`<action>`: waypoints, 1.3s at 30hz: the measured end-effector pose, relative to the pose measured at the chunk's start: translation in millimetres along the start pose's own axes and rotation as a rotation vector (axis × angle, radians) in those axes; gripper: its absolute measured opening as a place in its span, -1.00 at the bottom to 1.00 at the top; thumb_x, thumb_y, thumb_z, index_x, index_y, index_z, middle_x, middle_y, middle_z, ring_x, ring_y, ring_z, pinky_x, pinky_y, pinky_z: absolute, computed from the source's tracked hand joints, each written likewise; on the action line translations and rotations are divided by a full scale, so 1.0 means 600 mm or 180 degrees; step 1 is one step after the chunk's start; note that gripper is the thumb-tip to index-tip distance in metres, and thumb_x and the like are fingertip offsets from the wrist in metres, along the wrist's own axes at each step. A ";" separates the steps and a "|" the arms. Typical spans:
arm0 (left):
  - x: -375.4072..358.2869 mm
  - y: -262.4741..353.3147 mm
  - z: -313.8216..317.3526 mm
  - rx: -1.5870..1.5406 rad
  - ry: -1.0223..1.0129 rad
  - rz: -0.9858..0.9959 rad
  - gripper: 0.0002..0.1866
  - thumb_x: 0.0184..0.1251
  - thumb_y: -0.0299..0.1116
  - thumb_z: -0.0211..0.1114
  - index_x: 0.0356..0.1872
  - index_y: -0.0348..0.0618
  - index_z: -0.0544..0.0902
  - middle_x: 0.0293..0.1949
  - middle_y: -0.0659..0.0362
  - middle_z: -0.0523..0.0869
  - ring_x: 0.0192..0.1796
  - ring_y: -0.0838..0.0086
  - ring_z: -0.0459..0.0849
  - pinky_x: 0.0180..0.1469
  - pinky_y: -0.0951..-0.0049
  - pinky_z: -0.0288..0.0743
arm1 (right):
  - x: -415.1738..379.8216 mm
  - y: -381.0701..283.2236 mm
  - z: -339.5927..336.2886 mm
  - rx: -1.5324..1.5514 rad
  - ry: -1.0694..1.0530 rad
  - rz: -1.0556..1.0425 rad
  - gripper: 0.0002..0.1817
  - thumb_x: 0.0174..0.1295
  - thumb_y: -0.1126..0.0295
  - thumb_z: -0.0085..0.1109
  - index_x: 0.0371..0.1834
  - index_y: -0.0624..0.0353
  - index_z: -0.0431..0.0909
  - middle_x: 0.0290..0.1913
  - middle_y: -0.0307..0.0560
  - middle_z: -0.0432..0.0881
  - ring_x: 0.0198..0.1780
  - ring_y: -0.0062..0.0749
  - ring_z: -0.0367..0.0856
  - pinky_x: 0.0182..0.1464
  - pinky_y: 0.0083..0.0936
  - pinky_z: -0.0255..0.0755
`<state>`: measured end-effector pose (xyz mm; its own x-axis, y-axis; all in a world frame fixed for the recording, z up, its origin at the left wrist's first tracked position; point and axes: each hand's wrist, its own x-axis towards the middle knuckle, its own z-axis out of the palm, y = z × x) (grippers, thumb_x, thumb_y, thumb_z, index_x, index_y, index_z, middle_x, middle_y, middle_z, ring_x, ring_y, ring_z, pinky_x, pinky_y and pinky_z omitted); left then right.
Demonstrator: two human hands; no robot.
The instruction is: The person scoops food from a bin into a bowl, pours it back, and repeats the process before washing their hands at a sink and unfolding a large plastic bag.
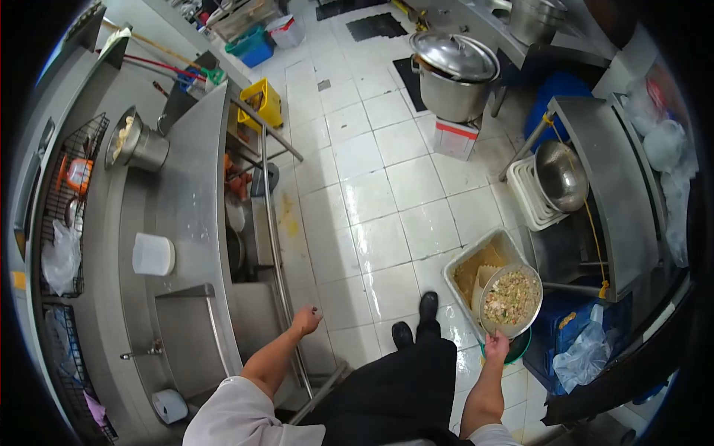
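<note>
My right hand (496, 344) grips the near rim of a round, light-coloured bowl (487, 321). Chopped mixed food (513, 296) in pale, green and reddish bits fills the bowl. It is over the right side of a whitish rectangular tub (451, 269), whose inside looks brownish. Part of a green round container (523, 348) shows beneath the bowl and hand. My left hand (306, 321) hangs in a loose fist just right of the steel counter's rail (272, 212), with nothing visible in it.
A lidded stockpot (454, 89) stands on a red-and-white box (455, 140) ahead. On the right, a metal bowl (561, 177) leans by a steel table (613, 186). A steel sink (190, 334) and a white container (153, 254) are on the left. The tiled floor (372, 193) looks wet.
</note>
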<state>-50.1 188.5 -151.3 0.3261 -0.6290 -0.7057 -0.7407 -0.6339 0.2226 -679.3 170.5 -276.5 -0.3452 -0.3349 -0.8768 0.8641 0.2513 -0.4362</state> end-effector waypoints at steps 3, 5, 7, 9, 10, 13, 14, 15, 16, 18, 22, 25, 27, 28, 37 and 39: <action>0.043 0.061 -0.070 0.0243 0.0059 0.0138 -0.48 0.23 -0.10 0.21 0.12 -0.25 0.54 0.05 -0.09 0.63 0.13 0.07 0.57 0.17 0.22 0.43 | 0.005 0.010 0.025 0.0058 0.0078 0.0090 -0.58 0.10 0.66 0.03 0.08 0.15 0.43 0.05 -0.06 0.54 0.08 -0.22 0.52 0.12 -0.12 0.47; 0.107 0.075 -0.096 0.0112 -0.0125 0.0222 -0.48 0.24 -0.08 0.19 0.12 -0.23 0.54 0.06 -0.08 0.63 0.14 0.09 0.56 0.18 0.22 0.42 | 0.052 0.033 0.012 0.0133 0.0040 0.0175 -0.52 0.12 0.65 0.01 0.16 0.09 0.39 0.13 -0.06 0.49 0.14 -0.15 0.48 0.17 -0.06 0.43; 0.146 0.113 -0.138 0.0213 -0.0230 0.0331 -0.50 0.24 -0.08 0.21 0.10 -0.21 0.56 0.04 -0.05 0.64 0.11 0.10 0.59 0.14 0.22 0.45 | 0.068 0.052 0.024 0.0060 0.0160 0.0118 -0.58 0.14 0.61 0.01 0.12 0.13 0.44 0.08 -0.07 0.53 0.12 -0.16 0.49 0.20 -0.10 0.38; 0.197 0.116 -0.178 0.0082 -0.0211 0.0384 -0.53 0.24 -0.12 0.24 0.07 -0.22 0.58 -0.01 -0.04 0.67 0.05 0.15 0.64 0.08 0.24 0.50 | 0.049 0.075 0.045 0.0249 0.0518 0.0059 -0.54 0.18 0.59 0.00 0.20 0.14 0.39 0.14 -0.04 0.52 0.17 -0.12 0.47 0.25 -0.07 0.34; 0.228 0.122 -0.194 0.0084 -0.0290 0.0425 -0.55 0.24 -0.14 0.25 0.06 -0.22 0.59 -0.04 -0.03 0.69 0.01 0.17 0.66 0.04 0.25 0.52 | 0.005 0.072 0.093 0.0458 -0.0054 -0.0137 -0.51 0.20 0.59 0.02 0.25 0.11 0.35 0.19 -0.04 0.50 0.21 -0.13 0.44 0.25 -0.07 0.36; 0.331 0.048 -0.241 0.0040 -0.0325 0.0634 -0.66 0.23 -0.27 0.29 -0.05 -0.26 0.61 -0.29 0.05 0.73 -0.31 0.35 0.68 -0.22 0.34 0.56 | 0.041 0.112 0.042 0.0350 -0.0418 -0.0192 -0.64 0.15 0.56 0.14 0.06 0.24 0.46 0.08 -0.03 0.56 0.15 -0.16 0.48 0.28 -0.12 0.30; 0.270 0.148 -0.285 0.0126 -0.0269 0.0388 -0.69 0.23 -0.29 0.27 -0.07 -0.27 0.61 -0.34 0.06 0.73 -0.33 0.35 0.69 -0.24 0.33 0.55 | 0.039 0.119 0.032 0.0417 -0.0223 -0.0154 -0.73 0.17 0.53 0.15 -0.03 0.23 0.49 0.03 -0.03 0.58 0.13 -0.14 0.49 0.25 -0.11 0.34; 0.269 0.181 -0.308 0.0086 -0.0403 0.0056 -0.68 0.23 -0.31 0.24 -0.06 -0.28 0.61 -0.32 0.06 0.72 -0.34 0.38 0.69 -0.27 0.37 0.55 | 0.021 0.117 0.047 0.0271 -0.0239 -0.0279 -0.72 0.18 0.54 0.12 -0.02 0.22 0.48 0.02 -0.02 0.58 0.11 -0.12 0.51 0.21 -0.10 0.38; 0.326 0.120 -0.307 -0.0148 -0.0526 0.0350 -0.67 0.25 -0.31 0.22 -0.06 -0.33 0.60 -0.31 0.06 0.71 -0.40 0.42 0.67 -0.37 0.41 0.53 | 0.009 0.112 0.060 0.0516 0.0184 0.0007 -0.71 0.20 0.54 0.10 0.01 0.21 0.46 0.00 -0.01 0.58 0.08 -0.14 0.53 0.17 -0.10 0.42; 0.343 0.132 -0.324 -0.0522 -0.0489 0.0210 -0.67 0.27 -0.33 0.22 -0.04 -0.35 0.58 -0.29 0.07 0.69 -0.45 0.48 0.63 -0.48 0.47 0.47 | -0.009 0.124 0.088 0.0723 0.0581 0.0037 -0.67 0.22 0.56 0.06 0.07 0.24 0.41 0.03 0.01 0.55 0.10 -0.13 0.51 0.20 0.02 0.39; 0.352 0.191 -0.319 -0.0420 -0.0673 0.0036 -0.69 0.29 -0.37 0.20 -0.01 -0.34 0.57 -0.28 0.07 0.68 -0.48 0.52 0.60 -0.56 0.52 0.42 | -0.029 0.136 0.175 0.1001 0.0921 -0.0156 -0.67 0.28 0.58 -0.03 0.12 0.23 0.39 0.08 0.01 0.53 0.14 -0.15 0.50 0.21 -0.14 0.42; 0.395 0.181 -0.321 -0.0385 -0.0837 0.0023 -0.70 0.30 -0.37 0.18 -0.02 -0.33 0.56 -0.28 0.09 0.66 -0.47 0.52 0.60 -0.58 0.52 0.43 | 0.004 0.138 0.199 0.1006 0.1092 -0.0147 -0.65 0.30 0.60 -0.07 0.16 0.23 0.36 0.13 0.02 0.50 0.17 -0.15 0.48 0.24 -0.17 0.42; 0.410 0.165 -0.345 -0.0232 -0.0866 0.0051 -0.70 0.30 -0.36 0.18 -0.03 -0.32 0.57 -0.30 0.11 0.66 -0.48 0.52 0.59 -0.58 0.53 0.43 | -0.008 0.149 0.205 0.1136 0.1079 -0.0187 -0.65 0.31 0.59 -0.09 0.18 0.24 0.34 0.16 0.03 0.49 0.18 -0.14 0.48 0.26 -0.17 0.41; 0.414 0.154 -0.355 -0.0153 -0.0872 0.0050 -0.71 0.30 -0.35 0.17 -0.04 -0.32 0.57 -0.30 0.12 0.65 -0.48 0.52 0.59 -0.58 0.53 0.43 | -0.017 0.155 0.206 0.1253 0.1016 -0.0250 -0.65 0.32 0.59 -0.10 0.19 0.25 0.34 0.17 0.04 0.48 0.19 -0.14 0.47 0.27 -0.16 0.40; 0.404 0.111 -0.432 -0.0397 -0.0845 -0.0562 -0.73 0.28 -0.38 0.18 -0.04 -0.27 0.55 -0.44 0.20 0.59 -0.56 0.57 0.51 -0.65 0.56 0.32 | -0.029 0.165 0.210 0.1382 0.0827 -0.0330 -0.66 0.36 0.57 -0.10 0.19 0.25 0.34 0.18 0.02 0.49 0.22 -0.16 0.46 0.25 -0.15 0.43; 0.387 0.138 -0.433 -0.0266 -0.0759 -0.0635 -0.74 0.28 -0.38 0.19 -0.06 -0.28 0.55 -0.45 0.20 0.60 -0.57 0.57 0.51 -0.65 0.55 0.34 | -0.026 0.166 0.204 0.1339 0.0966 -0.0251 -0.66 0.36 0.58 -0.10 0.19 0.25 0.34 0.18 0.02 0.49 0.22 -0.15 0.46 0.25 -0.14 0.43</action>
<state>117.0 -127.2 -122.2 0.3059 -0.3718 -0.8765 -0.6221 -0.7749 0.1115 -542.8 89.5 -281.4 -0.4518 -0.0443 -0.8910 0.8821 -0.1715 -0.4388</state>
